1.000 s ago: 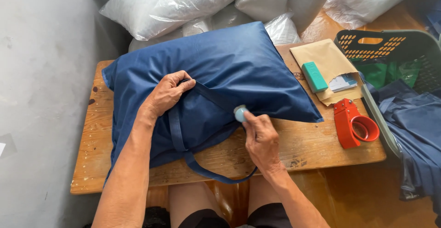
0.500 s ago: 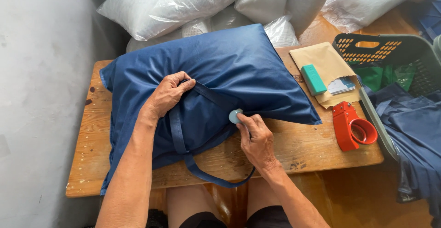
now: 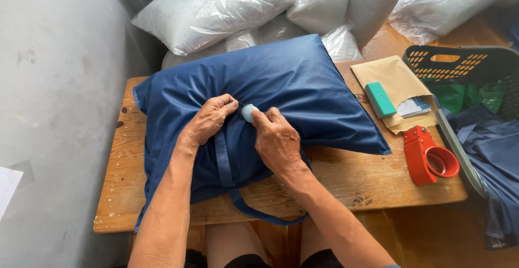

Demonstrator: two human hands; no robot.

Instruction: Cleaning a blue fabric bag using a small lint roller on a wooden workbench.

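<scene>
A stuffed navy blue fabric bag [image 3: 303,84] lies on a small wooden table [image 3: 373,179], its strap hanging over the near edge. My left hand [image 3: 210,119] pinches the gathered blue fabric near the bag's middle. My right hand [image 3: 275,138] holds a small pale blue round object [image 3: 247,112] between thumb and fingers, pressed against the fabric right next to the left fingertips. A thin thread seems to run between the two hands.
A red tape dispenser [image 3: 430,157] lies at the table's right edge. A brown envelope [image 3: 397,87] carries a teal block [image 3: 380,99]. A dark plastic basket [image 3: 470,79] with cloth stands at the right. White plastic-wrapped pillows [image 3: 216,11] pile up behind; a grey wall at left.
My right hand has moved up and left with the pale blue object, from the bag's lower right side to meet the left fingertips. The left hand stays on the fabric.
</scene>
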